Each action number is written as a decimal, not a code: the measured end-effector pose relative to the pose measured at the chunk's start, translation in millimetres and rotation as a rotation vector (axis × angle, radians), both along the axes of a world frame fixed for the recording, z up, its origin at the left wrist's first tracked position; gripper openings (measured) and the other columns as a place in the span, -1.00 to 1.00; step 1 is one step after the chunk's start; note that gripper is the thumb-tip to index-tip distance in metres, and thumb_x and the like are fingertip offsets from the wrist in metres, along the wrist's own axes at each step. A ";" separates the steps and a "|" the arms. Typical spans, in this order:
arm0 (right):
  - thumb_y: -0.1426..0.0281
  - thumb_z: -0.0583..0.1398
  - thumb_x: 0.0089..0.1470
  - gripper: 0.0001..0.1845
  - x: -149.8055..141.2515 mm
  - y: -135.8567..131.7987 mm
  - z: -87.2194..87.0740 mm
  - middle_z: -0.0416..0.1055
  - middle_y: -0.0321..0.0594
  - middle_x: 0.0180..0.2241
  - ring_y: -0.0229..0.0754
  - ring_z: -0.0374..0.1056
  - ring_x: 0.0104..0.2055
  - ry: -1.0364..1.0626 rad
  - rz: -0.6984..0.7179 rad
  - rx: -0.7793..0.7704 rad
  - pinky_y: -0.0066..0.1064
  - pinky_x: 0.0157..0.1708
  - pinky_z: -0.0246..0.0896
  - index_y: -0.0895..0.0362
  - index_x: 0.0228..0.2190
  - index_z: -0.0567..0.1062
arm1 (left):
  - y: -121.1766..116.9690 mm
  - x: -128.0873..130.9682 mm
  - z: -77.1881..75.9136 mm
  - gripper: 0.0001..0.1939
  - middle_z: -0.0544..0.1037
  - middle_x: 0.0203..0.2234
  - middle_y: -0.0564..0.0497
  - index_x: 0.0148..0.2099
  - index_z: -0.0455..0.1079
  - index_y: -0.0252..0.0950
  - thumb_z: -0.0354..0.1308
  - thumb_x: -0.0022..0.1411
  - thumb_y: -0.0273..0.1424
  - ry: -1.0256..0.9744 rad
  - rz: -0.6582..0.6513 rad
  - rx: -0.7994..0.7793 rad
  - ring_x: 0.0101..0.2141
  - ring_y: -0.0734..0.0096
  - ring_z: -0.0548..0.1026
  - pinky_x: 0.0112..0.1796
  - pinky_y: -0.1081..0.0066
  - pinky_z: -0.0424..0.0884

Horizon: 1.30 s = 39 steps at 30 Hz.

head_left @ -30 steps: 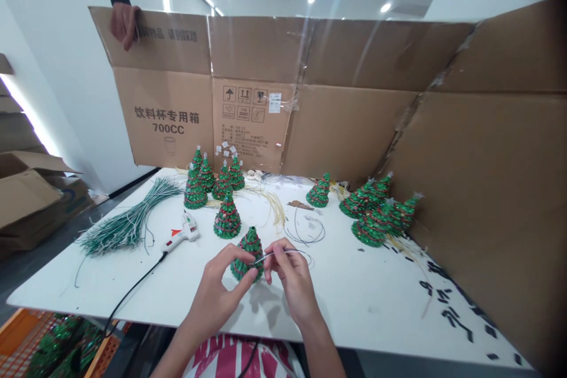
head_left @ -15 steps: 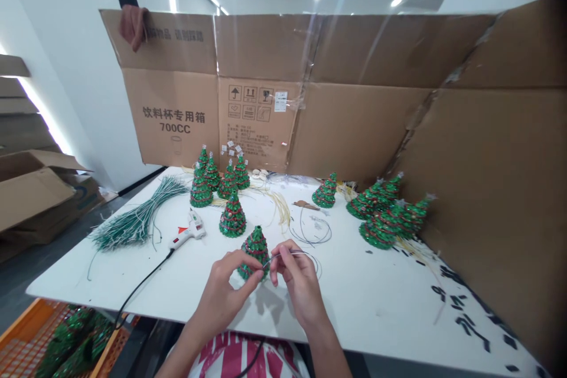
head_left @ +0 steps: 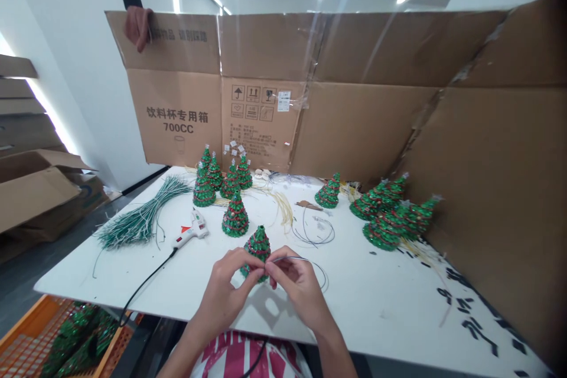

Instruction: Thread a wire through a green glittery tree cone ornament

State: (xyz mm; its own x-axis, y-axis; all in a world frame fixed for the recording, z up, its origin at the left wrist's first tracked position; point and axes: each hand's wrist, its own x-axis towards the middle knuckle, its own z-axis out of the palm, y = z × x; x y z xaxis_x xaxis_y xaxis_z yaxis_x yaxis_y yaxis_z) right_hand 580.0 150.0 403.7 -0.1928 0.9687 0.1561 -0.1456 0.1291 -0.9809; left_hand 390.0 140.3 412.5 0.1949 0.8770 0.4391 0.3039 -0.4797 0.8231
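My left hand (head_left: 231, 283) and my right hand (head_left: 296, 284) meet fingertip to fingertip over the front of the table. Both pinch a thin dark wire (head_left: 319, 267), which loops out to the right past my right hand. Just behind my fingers stands a small green beaded Christmas tree (head_left: 258, 243) with red garland, its lower part partly covered by my hands. Another such tree (head_left: 235, 216) stands a little farther back to the left. Exactly where the wire's end sits between my fingertips is hidden.
A white glue gun (head_left: 193, 230) lies left with its cord running off the front edge. Beyond it is a bundle of green wires (head_left: 144, 218). Several finished trees (head_left: 383, 221) lie at the right. A cardboard wall (head_left: 354, 130) encloses the back; an orange crate (head_left: 20, 331) sits below left.
My right hand has moved left, so its fingertips now touch those of my left hand at the wire. The view has shifted slightly.
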 end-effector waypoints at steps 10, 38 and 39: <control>0.13 0.39 0.29 -0.72 5.9 10.4 9.1 0.52 -0.27 -0.40 -0.22 0.40 -0.41 -0.055 -0.090 0.079 -0.37 -0.34 0.32 0.09 -0.28 0.62 | 9.5 8.3 -3.8 -0.89 0.66 -0.25 -0.02 -0.08 0.58 -0.19 0.28 0.47 -0.28 -0.034 0.091 0.094 -0.20 0.25 0.61 -0.11 0.28 0.51; 0.13 0.40 0.26 -0.73 0.7 31.8 32.2 0.53 -0.31 -0.41 -0.31 0.39 -0.44 -0.030 -0.058 0.145 -0.45 -0.36 0.36 0.08 -0.27 0.60 | 38.3 14.9 -88.1 -0.42 0.54 0.15 -0.15 0.29 0.37 -0.07 0.45 0.30 -0.39 -0.059 0.135 0.313 0.15 0.07 0.55 0.14 0.05 0.53; 0.13 0.40 0.27 -0.73 1.7 30.0 32.3 0.53 -0.31 -0.41 -0.30 0.38 -0.45 -0.037 -0.057 0.146 -0.45 -0.36 0.35 0.08 -0.27 0.60 | 37.5 14.9 -88.1 -0.42 0.54 0.15 -0.15 0.30 0.37 -0.07 0.45 0.30 -0.39 -0.057 0.130 0.321 0.15 0.07 0.56 0.13 0.05 0.54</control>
State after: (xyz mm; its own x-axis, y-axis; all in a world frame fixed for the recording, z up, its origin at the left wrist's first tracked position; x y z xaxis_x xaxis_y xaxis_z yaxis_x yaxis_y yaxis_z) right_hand 581.6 180.0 436.0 -0.1466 0.9458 0.2898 -0.0982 0.2776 -0.9557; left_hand 404.9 177.8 324.5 0.0581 0.7085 0.7033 0.3372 -0.6770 0.6542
